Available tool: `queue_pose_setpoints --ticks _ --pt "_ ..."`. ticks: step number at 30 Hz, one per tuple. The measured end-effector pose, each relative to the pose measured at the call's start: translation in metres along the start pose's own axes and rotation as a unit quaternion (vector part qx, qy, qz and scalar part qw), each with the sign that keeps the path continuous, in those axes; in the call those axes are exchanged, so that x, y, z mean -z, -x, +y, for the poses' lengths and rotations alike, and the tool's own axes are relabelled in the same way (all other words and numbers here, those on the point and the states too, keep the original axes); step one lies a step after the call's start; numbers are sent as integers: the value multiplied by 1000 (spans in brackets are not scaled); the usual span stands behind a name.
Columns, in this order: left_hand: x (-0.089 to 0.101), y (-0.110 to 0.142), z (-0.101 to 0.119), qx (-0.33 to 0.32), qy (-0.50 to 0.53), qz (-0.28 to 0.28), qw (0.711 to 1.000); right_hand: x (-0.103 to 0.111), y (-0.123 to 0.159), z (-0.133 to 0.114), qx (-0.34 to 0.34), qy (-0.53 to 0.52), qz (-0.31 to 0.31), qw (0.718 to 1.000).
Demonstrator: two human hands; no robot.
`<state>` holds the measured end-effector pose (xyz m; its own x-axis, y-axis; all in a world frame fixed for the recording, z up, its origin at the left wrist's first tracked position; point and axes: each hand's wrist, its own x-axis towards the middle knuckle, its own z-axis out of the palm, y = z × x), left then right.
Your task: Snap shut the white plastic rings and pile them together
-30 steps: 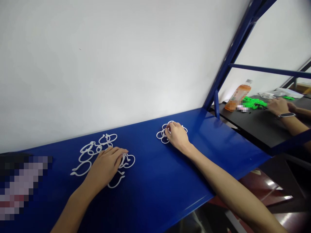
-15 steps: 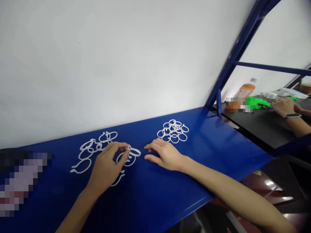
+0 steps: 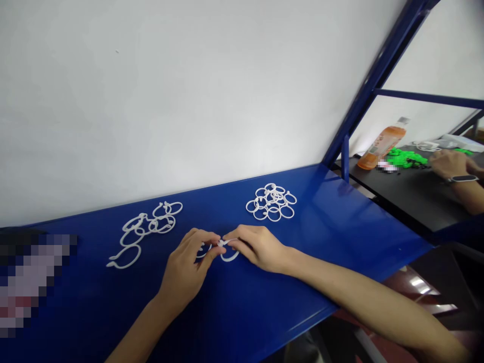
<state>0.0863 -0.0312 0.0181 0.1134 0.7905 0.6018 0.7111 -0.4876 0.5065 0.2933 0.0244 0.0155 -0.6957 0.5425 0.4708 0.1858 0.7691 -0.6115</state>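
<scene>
A white plastic snap ring (image 3: 229, 258) is pinched between my two hands over the blue table. My left hand (image 3: 191, 259) grips its end between thumb and fingers. My right hand (image 3: 259, 247) is closed on the ring's other side, fingertips almost meeting the left ones. Another white ring (image 3: 204, 250) lies partly hidden behind my left fingers. To the left, a loose group of white rings (image 3: 132, 237) lies spread out, some with their ends apart. Farther right lies a tight pile of white rings (image 3: 273, 214).
The blue table (image 3: 302, 272) runs along a white wall, with a blue metal post (image 3: 346, 156) at its right. Beyond it, another person's hands (image 3: 451, 166) work at a black table bearing green pieces (image 3: 408, 157) and an orange drink bottle (image 3: 383, 146). A pixelated object lies far left.
My left hand has moved right with the ring. My right hand, open before, has closed on the same ring.
</scene>
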Motion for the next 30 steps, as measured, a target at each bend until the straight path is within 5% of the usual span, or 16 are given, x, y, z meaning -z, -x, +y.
queue_pose_setpoints --ticks 6,13,19,25,30 --pt "-5 1 1 -66 14 -35 997 0 4 3 61 20 -63 996" --pt "-6 2 0 -36 14 -57 998 0 9 1 98 104 -88 986" --pt "-7 -1 -2 96 27 -69 993 -9 3 3 -29 153 31 987" --pt "-16 3 2 98 4 -85 992 5 1 9 -107 177 39 978" --pt "-16 3 -2 94 -40 -61 993 19 0 5 -2 127 3 992"
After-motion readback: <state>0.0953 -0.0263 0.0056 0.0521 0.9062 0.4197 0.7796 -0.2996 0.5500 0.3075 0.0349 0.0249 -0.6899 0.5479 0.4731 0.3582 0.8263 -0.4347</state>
